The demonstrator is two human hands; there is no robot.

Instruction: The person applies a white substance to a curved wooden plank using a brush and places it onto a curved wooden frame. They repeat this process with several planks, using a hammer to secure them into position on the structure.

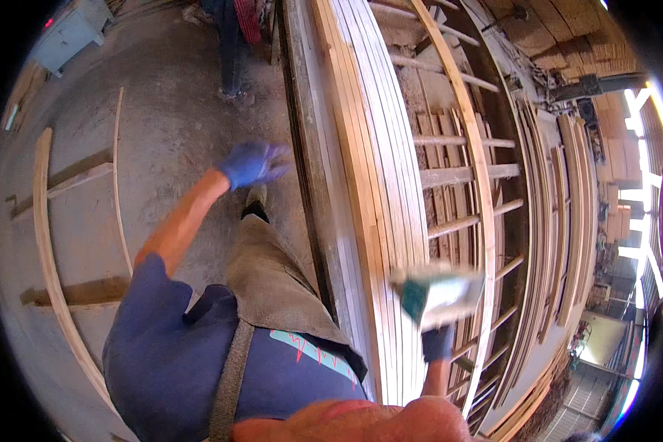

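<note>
My left hand wears a blue glove and hangs over the concrete floor, left of the bench edge. Its fingers are stretched out, slightly blurred, with nothing in them. My right hand, in a dark blue glove, is raised at the lower right, its fingers mostly hidden behind a green and white box-shaped thing. That thing is smeared by motion, so its exact kind is unclear; it appears to be in my right hand. Below and beside it, long pale wooden boards lie side by side along the bench.
A metal-edged bench runs beside me. Past the boards is a rack of rollers with a long slat across it. More planks are stacked at right. A wooden frame lies at left. Another person's legs stand ahead.
</note>
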